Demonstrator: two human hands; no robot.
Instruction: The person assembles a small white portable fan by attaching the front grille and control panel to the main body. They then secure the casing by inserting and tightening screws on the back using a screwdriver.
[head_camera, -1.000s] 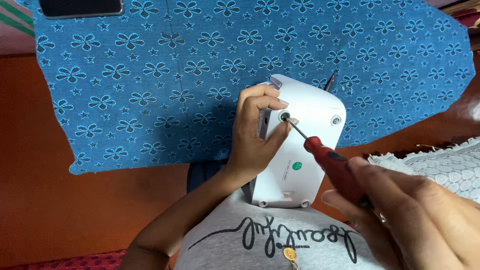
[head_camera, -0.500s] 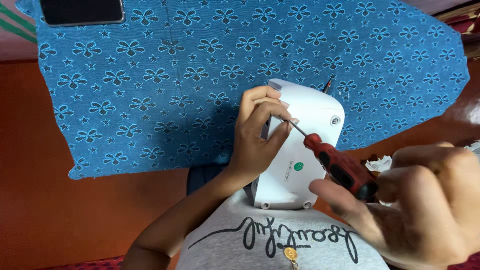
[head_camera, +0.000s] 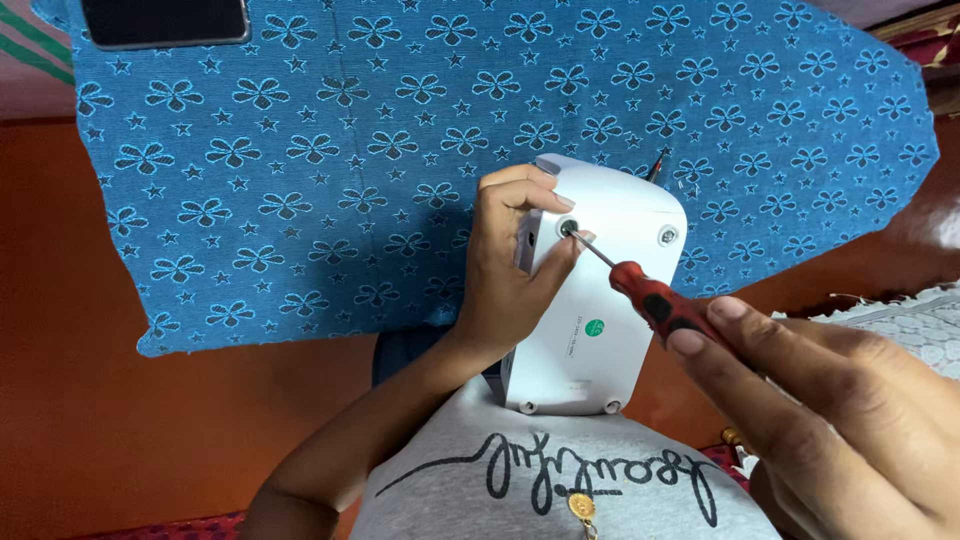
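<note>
My left hand (head_camera: 510, 270) grips the upper left corner of a white plastic device (head_camera: 600, 300) that stands upright against my lap. My right hand (head_camera: 830, 410) holds a red-and-black screwdriver (head_camera: 655, 300) by its handle. The thin metal shaft points up and left, and its tip sits in a round screw hole (head_camera: 568, 228) near the device's top left, right by my left thumb. A second screw (head_camera: 667, 236) shows at the top right corner. A green round sticker (head_camera: 596, 327) marks the device's middle.
A blue cloth with a flower-and-star print (head_camera: 300, 170) covers the orange-brown surface (head_camera: 70, 400). A dark phone (head_camera: 165, 20) lies at its top left. White lace fabric (head_camera: 920, 320) lies at the right edge. Another tool's tip (head_camera: 657, 165) pokes out behind the device.
My right hand has turned on the screwdriver handle, rolling its fingers over and back. The tip stays at the top left screw hole. The left hand keeps its grip.
</note>
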